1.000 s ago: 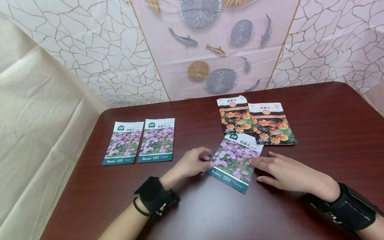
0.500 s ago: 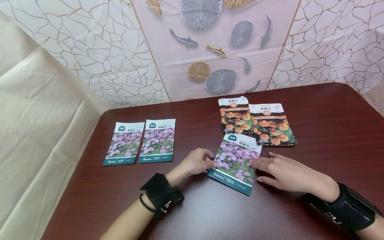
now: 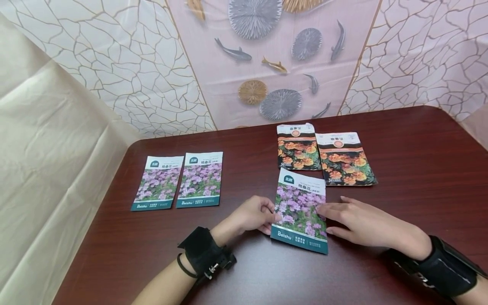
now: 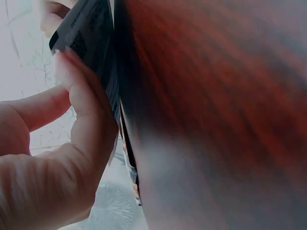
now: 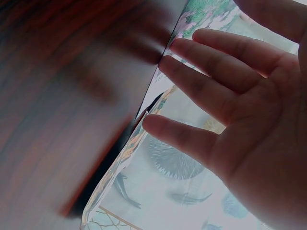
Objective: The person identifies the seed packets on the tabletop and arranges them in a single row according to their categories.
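Note:
A purple-flower seed packet [image 3: 299, 207] lies at a slight tilt in front of me in the head view. My left hand [image 3: 256, 215] pinches its left edge, thumb on top and fingers beneath. In the left wrist view the packet [image 4: 93, 48] shows dark, held up off the tabletop at that edge. My right hand [image 3: 360, 222] touches the packet's right edge with extended fingers [image 5: 201, 86]. Two orange marigold seed packets, a left one [image 3: 298, 148] and a right one [image 3: 345, 159], lie just beyond, side by side.
Two more purple-flower packets, an outer one [image 3: 158, 183] and an inner one [image 3: 200, 180], lie in a row on the left of the dark wooden table [image 3: 244, 271]. A patterned cloth [image 3: 152, 67] hangs behind the table, and a plain cream cloth [image 3: 49, 169] drapes at left.
The purple-flower packet between my hands has turned straighter and slid slightly toward me, off the marigold packets. My left hand has moved a little right with it; the right hand has barely moved.

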A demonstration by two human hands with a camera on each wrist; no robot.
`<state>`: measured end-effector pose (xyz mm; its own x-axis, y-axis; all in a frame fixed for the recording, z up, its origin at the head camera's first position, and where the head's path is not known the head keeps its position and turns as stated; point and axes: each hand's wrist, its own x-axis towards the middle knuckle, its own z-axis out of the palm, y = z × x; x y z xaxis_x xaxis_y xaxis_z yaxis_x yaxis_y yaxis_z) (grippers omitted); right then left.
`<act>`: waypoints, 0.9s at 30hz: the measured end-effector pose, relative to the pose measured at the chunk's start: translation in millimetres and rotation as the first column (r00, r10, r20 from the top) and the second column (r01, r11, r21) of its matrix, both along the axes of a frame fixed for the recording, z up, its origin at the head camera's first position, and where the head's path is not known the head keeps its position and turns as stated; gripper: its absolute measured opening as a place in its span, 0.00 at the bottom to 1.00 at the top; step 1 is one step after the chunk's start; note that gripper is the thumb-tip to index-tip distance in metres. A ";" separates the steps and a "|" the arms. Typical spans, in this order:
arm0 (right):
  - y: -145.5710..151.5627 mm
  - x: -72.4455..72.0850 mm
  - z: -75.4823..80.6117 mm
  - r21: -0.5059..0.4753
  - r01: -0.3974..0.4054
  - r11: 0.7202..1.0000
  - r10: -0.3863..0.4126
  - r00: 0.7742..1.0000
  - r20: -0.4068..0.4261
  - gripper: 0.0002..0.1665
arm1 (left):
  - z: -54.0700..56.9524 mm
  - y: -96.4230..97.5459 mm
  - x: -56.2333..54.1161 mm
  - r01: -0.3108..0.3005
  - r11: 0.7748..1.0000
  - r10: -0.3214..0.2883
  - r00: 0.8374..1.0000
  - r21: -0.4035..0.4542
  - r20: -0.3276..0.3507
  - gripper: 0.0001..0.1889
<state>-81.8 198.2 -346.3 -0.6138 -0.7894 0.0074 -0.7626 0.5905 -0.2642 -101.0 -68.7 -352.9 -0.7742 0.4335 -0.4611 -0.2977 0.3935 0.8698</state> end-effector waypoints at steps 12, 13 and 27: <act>-0.7 0.4 3.7 -0.067 0.065 0.996 -0.069 0.996 -0.060 0.21 | 10.4 -9.7 7.5 0.051 0.998 -0.056 0.988 -0.041 -0.143 0.04; -1.1 0.0 4.7 -0.083 0.081 0.993 -0.086 0.994 -0.066 0.21 | 12.3 -11.1 7.5 0.054 0.997 -0.061 0.985 -0.046 -0.160 0.05; -10.2 -11.5 13.4 -0.269 0.298 0.916 -0.279 0.954 0.109 0.12 | 26.3 -29.4 3.6 0.011 0.999 -0.025 0.956 -0.049 -0.293 0.08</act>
<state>-93.4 188.0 -332.9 -0.8212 -0.5498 0.1526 -0.5451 0.6769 -0.4946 -97.4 -98.1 -326.5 -0.8708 0.4322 -0.2345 -0.0242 0.4387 0.8983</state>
